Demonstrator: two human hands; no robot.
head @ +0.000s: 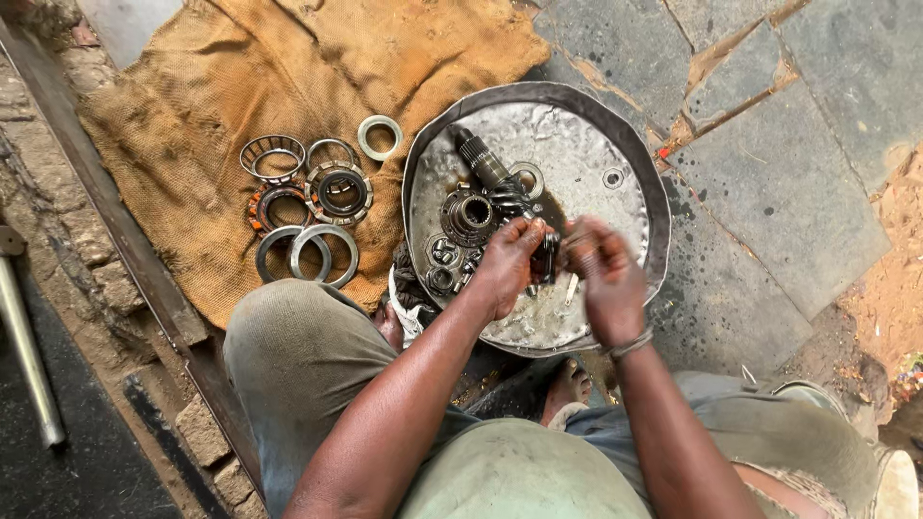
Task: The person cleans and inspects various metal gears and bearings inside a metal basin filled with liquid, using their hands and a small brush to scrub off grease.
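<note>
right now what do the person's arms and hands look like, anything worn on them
Both arms are bare from the elbow down, with no sleeves and no gloves. The left hand has nothing on it or on its wrist that shows. The right hand has a thin metal bangle around its wrist. Both hands look smeared with dark grease. No rings or watch can be made out.

Head view, steeply down, close overhead.

We logged one small dark, oily metal part (548,255), gripped between both hands, held just above the pan.
</note>
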